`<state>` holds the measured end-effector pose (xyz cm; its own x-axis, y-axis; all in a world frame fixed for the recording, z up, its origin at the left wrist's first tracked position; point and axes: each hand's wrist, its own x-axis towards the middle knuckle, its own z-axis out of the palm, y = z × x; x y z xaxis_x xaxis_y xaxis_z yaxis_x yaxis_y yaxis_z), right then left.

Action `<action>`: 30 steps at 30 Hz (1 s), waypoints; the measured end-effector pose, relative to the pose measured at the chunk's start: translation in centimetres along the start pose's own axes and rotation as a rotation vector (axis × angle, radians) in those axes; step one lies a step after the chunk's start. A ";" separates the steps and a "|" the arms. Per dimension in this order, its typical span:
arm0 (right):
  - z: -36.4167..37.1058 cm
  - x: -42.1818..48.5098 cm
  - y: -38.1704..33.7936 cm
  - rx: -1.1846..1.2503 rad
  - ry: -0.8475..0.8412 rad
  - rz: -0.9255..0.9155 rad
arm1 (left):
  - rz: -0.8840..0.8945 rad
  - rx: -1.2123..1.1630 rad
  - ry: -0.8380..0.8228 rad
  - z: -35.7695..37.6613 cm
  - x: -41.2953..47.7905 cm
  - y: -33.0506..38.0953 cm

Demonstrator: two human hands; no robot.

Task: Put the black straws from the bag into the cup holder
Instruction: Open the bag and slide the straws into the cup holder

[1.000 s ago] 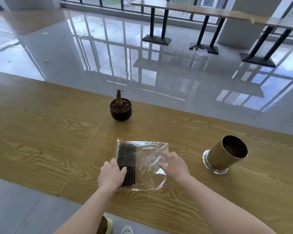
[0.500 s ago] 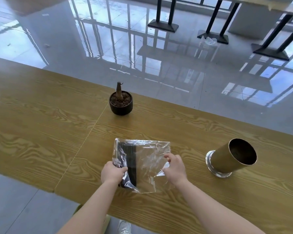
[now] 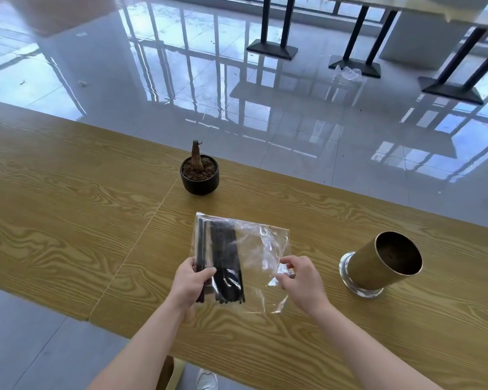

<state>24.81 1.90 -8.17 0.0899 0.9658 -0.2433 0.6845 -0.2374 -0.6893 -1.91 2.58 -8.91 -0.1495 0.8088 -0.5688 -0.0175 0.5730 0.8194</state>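
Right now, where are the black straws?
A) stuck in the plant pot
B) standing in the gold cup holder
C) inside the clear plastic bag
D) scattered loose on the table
C: the black straws lie bundled inside the clear bag, which both hands hold; the cup holder looks empty.

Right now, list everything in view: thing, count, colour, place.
Long wooden table: one, yellow-brown grain, across the foreground.
Clear plastic bag: one, transparent, table centre, held at its near end.
Thin black straws: a bundle, black, inside the bag's left side.
Gold cylindrical cup holder: one, gold on a clear base, right of the bag, empty.
Small black plant pot: one, brown stump in soil, beyond the bag.
Black table legs: several, on the glossy floor behind.
Left hand: grips bag and straws.
Right hand: pinches the bag's right edge.
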 end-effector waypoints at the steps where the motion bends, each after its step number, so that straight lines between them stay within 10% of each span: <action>1: -0.4 0.0 0.0 -0.037 -0.017 -0.011 | 0.015 -0.038 -0.032 -0.1 -0.2 0.3; 7: -3.5 -0.4 -1.9 -0.445 0.062 -0.191 | 0.094 -0.106 -0.162 0.8 -1.9 2.8; 13: -3.1 -2.1 -9.0 -0.238 0.078 -0.662 | 0.209 -0.141 -0.258 3.3 -4.0 4.4; 30: -2.6 -3.1 -13.4 0.008 0.210 -0.543 | 0.641 0.190 -0.149 5.9 -6.8 5.7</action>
<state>17.28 2.33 3.62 -0.1305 0.9490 0.2869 0.6671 0.2981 -0.6828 4.84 1.11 -0.79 0.0651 0.9978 0.0095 0.2047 -0.0227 0.9786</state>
